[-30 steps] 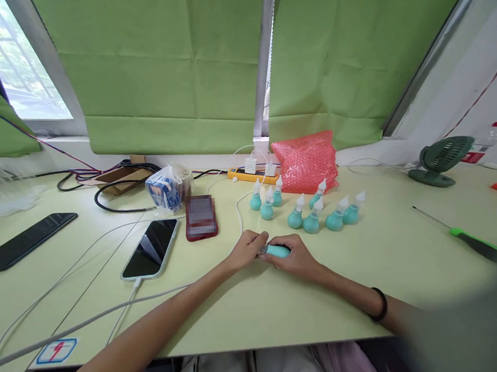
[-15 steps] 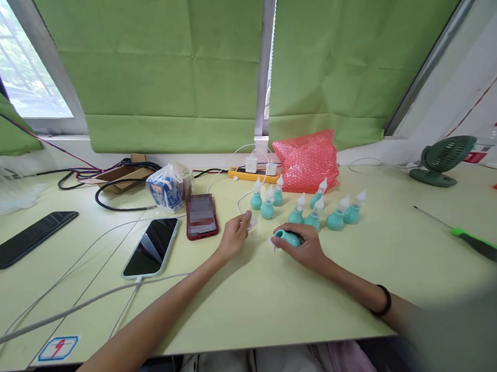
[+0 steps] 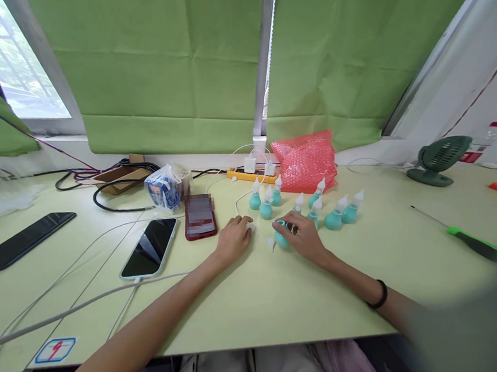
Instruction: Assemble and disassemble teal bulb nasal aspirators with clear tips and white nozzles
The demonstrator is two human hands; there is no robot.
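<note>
My right hand (image 3: 304, 236) holds a teal rubber bulb (image 3: 282, 238) by its rim, thumb and fingers closed on it. The bulb stands upright on the table, its round mouth facing up. A small clear pointed tip (image 3: 271, 244) lies just left of it. My left hand (image 3: 234, 238) is palm down at the table, fingers bent; a small clear piece shows in part at the fingertips, mostly hidden. Behind my hands stand several teal bulbs with clear tips, such as one bulb (image 3: 266, 209) in the left cluster and another bulb (image 3: 332, 220) to the right.
A red bubble-wrap bag (image 3: 307, 161) and a yellow power strip (image 3: 248, 176) lie at the back. Two phones, one red-edged (image 3: 200, 215) and one white-edged (image 3: 150, 248), lie left. To the right are a screwdriver (image 3: 472, 240) and a green fan (image 3: 438, 162). Cables cross the left side.
The teal bulb went from tilted in my right hand to upright on the table. My left hand turned palm down, covering most of the clear piece at its fingertips.
</note>
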